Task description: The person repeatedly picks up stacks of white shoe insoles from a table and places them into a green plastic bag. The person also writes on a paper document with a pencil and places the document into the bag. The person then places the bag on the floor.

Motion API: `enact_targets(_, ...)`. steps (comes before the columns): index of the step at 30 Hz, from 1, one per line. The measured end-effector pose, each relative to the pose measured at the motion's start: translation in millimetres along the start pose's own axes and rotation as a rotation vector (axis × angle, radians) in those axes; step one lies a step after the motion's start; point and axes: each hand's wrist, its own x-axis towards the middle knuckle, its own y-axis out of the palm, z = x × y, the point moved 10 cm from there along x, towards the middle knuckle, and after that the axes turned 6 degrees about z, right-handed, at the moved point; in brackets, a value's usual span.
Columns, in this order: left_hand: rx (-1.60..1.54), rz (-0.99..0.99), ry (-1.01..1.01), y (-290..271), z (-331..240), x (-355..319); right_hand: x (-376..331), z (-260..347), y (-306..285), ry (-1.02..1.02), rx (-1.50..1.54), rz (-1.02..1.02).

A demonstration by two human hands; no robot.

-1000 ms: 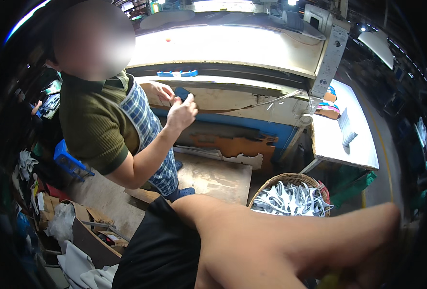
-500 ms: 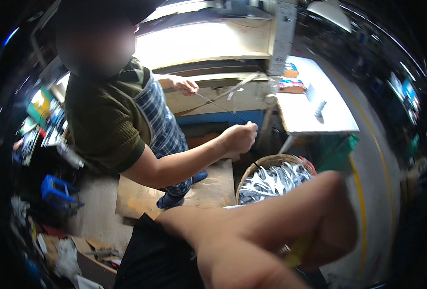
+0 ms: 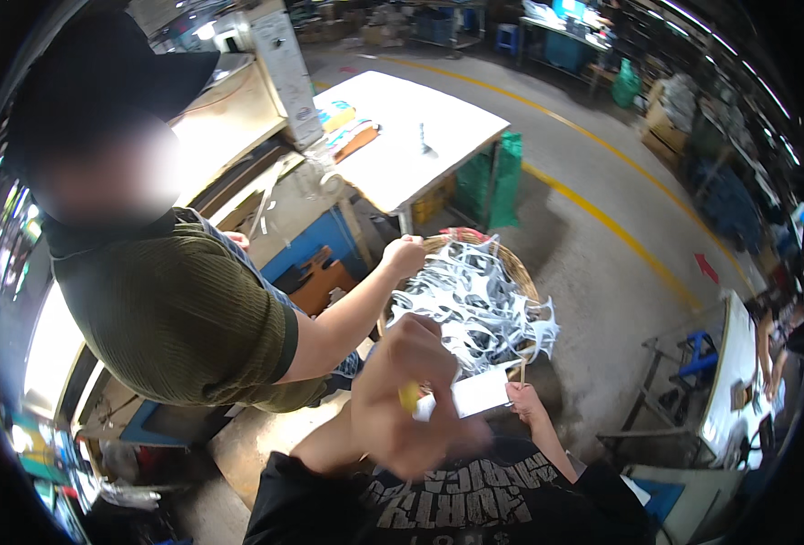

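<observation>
White card (image 3: 480,392) held beside co-worker's basket (image 3: 513,265).

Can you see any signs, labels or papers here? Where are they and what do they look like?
White card: a small rectangle between the person's left hand and right hand, below the basket.
Flat packages: on the white table, near its left end, blue, yellow and orange.
Red arrow: painted on the grey floor, at right.
Yellow line: painted stripe across the floor.
</observation>
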Motion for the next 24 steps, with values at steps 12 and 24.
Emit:
enact_targets(12, -0.687, -0.366, -1.969, 190, 173, -438, -70, 141, -130, -0.4, 0.466, -0.019)
enact_targets(24, -0.838, -0.785, -1.502, 326, 255, -336, -17, 211, -262, -0.214, 0.014, -0.008)
